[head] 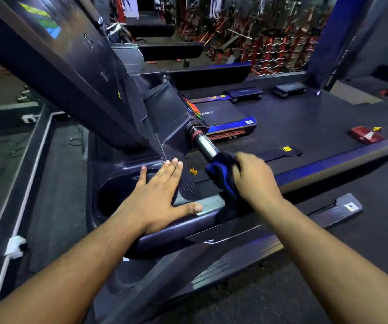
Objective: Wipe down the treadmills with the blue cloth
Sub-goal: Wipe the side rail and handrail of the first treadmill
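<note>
Cup holder: a round recess (116, 197) sunk in the treadmill console tray (165, 232); it is dark inside and I cannot tell whether anything lies in it.
Left hand: the left hand (158, 195) lies flat, palm down, on the tray just right of the cup holder, fingers straight and together pointing up towards the console, thumb stretched out along the tray's front edge; it holds nothing.
Right hand: the right hand (256, 176) is curled tight around the blue cloth (223, 178), wrist and forearm reaching in from the lower right.
Blue cloth: bunched, blue and dark, wrapped around the lower end of the handlebar (206, 145), with a fold hanging down onto the tray's edge.
Handlebar: a short shiny bar sticking out of the console's side, bare above the cloth.
Treadmill: the dark console (76, 66) slants up to the left; the belt deck (305, 127) stretches away to the right.
Beyond: more treadmills (172, 50) in a row and red racks (270, 50) at the back.
</note>
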Available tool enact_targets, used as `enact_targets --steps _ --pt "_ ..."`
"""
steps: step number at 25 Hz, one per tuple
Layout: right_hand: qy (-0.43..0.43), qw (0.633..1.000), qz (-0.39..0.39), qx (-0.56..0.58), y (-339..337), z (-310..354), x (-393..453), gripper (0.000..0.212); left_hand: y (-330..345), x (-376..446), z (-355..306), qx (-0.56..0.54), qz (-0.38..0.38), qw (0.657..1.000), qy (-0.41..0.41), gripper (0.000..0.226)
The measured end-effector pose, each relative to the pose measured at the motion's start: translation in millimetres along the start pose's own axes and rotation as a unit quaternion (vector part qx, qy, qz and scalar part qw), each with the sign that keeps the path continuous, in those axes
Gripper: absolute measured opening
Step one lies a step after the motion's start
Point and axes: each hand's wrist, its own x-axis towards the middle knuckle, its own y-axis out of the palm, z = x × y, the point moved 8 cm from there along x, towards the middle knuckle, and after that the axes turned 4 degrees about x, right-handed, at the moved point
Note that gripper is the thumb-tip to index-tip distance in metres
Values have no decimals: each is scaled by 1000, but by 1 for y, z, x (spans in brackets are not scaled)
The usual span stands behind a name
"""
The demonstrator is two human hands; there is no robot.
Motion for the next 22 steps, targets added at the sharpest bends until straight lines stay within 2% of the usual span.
enact_targets --steps 1,2,3,5,6,7,11,13,16,19,22 --pt "-2 999 -27 20 -4 3 13 26 1 0 1 -1 3 1000 -3 116" --pt "-4 1000 -19 11 -1 8 26 33 1 0 2 -1 -1 1000 -7 116" --pt "2 999 40 -23 14 11 34 45 1 1 4 1 -5 1000 -11 116" --pt "45 974 211 -70 58 6 29 84 2 0 4 -2 4 1000 -13 118" --pt "61 964 247 -72 71 2 30 100 3 1 5 -6 4 1000 -16 119" --pt "57 965 247 -68 77 5 37 108 3 2 5 -8 6 1000 -17 120" --pt "-17 979 194 -65 86 39 88 100 4 3 4 -7 8 1000 -13 122" --pt "-42 976 205 -53 86 42 90 93 4 2 4 -9 10 1000 -15 122" --pt "-92 962 248 -68 76 11 51 81 3 1 5 -9 6 1000 -22 123" --pt "-83 960 262 -61 67 -10 35 71 4 1 4 -11 12 1000 -23 122" --pt "-83 970 226 -36 78 14 59 73 3 2 2 -2 19 1000 -23 123"
